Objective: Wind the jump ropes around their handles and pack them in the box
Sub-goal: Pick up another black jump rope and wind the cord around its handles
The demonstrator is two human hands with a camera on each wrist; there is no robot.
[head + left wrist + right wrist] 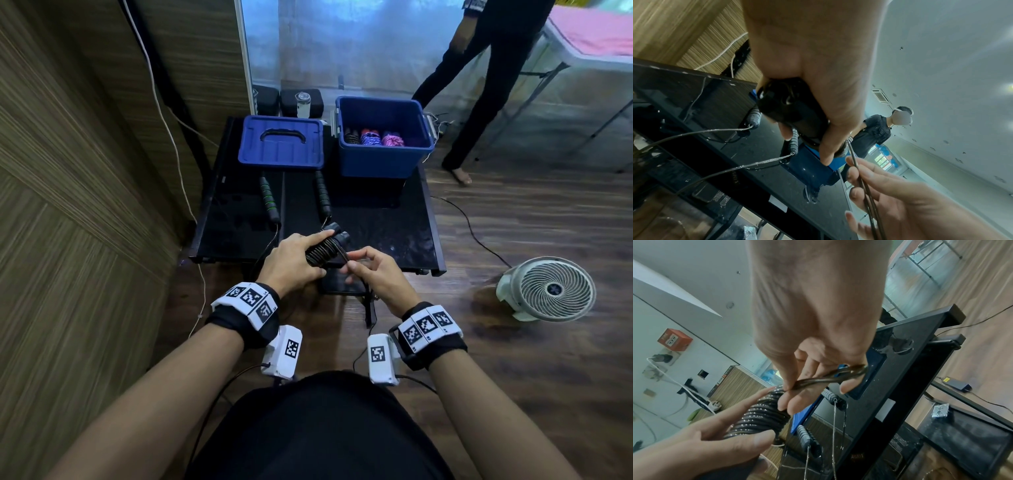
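My left hand (294, 263) grips a black jump rope bundle (322, 251), its cord coiled round the two handles held together (795, 116). My right hand (371, 270) pinches the loose doubled end of that cord (818, 380) just right of the coils (760, 417). A second jump rope lies unwound on the black table (376, 233), its two handles (269, 198) (323, 195) side by side below the lid. The open blue box (383, 157) at the back right holds several wound ropes (371, 138).
The blue lid (281, 142) lies flat left of the box. A white fan (548, 289) stands on the floor to the right. A person (479, 85) stands behind the table. A wooden wall (68, 171) runs along the left. Cables trail over the floor.
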